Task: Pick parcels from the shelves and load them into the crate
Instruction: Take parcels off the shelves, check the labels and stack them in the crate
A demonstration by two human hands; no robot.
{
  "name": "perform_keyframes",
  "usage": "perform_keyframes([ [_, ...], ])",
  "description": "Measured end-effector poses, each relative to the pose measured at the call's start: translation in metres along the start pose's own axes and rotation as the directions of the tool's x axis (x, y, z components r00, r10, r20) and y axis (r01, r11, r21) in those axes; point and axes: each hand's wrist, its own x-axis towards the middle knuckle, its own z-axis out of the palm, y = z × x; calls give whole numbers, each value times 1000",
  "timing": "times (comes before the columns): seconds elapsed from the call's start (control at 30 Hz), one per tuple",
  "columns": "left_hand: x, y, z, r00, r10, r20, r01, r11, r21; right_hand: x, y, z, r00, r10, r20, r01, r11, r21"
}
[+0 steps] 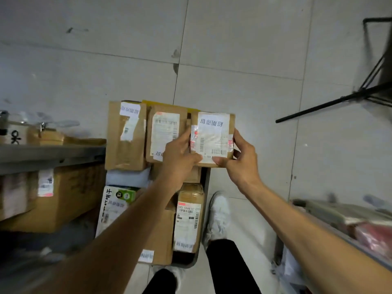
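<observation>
A small brown cardboard parcel [213,139] with white labels is held above the crate's far right corner. My left hand [180,153] grips its left edge and my right hand [241,160] grips its right edge and near corner. The crate [204,179] on the floor below shows only a dark right rim. It holds several parcels: a tall brown box [126,136], a labelled box [164,134], a green-and-white carton [115,206] and a long brown parcel [188,217].
A grey shelf [48,153] at the left carries brown boxes [61,200]. Another shelf [350,225] at the lower right holds wrapped packages. A black stand [339,100] reaches across the tiled floor at the upper right. My white shoes [218,215] stand beside the crate.
</observation>
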Motion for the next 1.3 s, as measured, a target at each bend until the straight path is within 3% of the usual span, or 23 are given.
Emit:
perform_keyframes([
  [0.23, 36, -16, -3, 997, 33, -73, -21, 986, 167, 39, 27, 31, 999, 18, 33, -18, 1000, 10],
  [0.5, 40, -18, 9, 998, -60, 17, 53, 962, 267, 61, 41, 38, 978, 127, 168, -113, 990, -88],
  [0.7, 38, -5, 7, 999, -24, 30, 11, 924, 381, 62, 24, 30, 948, 228, 222, -143, 929, -343],
  [0.87, 17, 13, -17, 997, 29, 66, -61, 817, 573, 38, -5, 18, 972, 180, 152, -54, 796, -603],
  [1.0, -16, 41, -36, 991, 107, 77, -131, 733, 668, 7, -46, 8, 955, 146, 257, 97, 665, -740],
  [1.13, -58, 93, -58, 971, 212, 114, -220, 589, 777, -31, -108, -3, 940, 145, 308, 181, 554, -813],
  [1.3, -139, 177, -92, 954, 260, 152, -260, 457, 851, -111, -206, -28, 943, 116, 313, 221, 487, -845],
])
